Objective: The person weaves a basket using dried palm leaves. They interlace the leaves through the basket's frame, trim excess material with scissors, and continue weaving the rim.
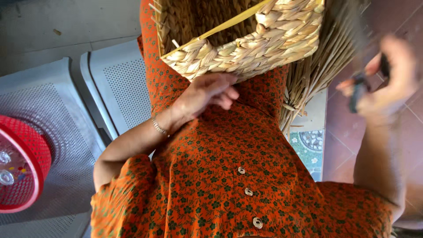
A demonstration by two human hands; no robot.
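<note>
The woven basket (246, 48) is lying on the person's lap, pale plaited straw with a yellow strip (233, 20) running across its open top, and it is reaching up to the top edge of the head view. Loose straw strands (317, 70) are fanning out from its right side and hanging down over the orange flowered dress (229, 176).

The left hand (207, 94) is resting against the lower edge of the basket, fingers curled loosely inward and touching the weave; it is not seen gripping anything. A thin bracelet (158, 127) is sitting on that wrist.

The right hand (387, 79) is hanging out to the side, well apart from the basket, blurred. It is closing around a dark tool (358, 90), apparently scissors, though the blur is preventing a firm reading of its kind.

The person is sitting on a grey perforated metal bench (119, 83). A red mesh basket (26, 154) is standing on the neighbouring seat, at the left edge of the view. Reddish floor tiles (343, 132) are showing beyond the right arm.
</note>
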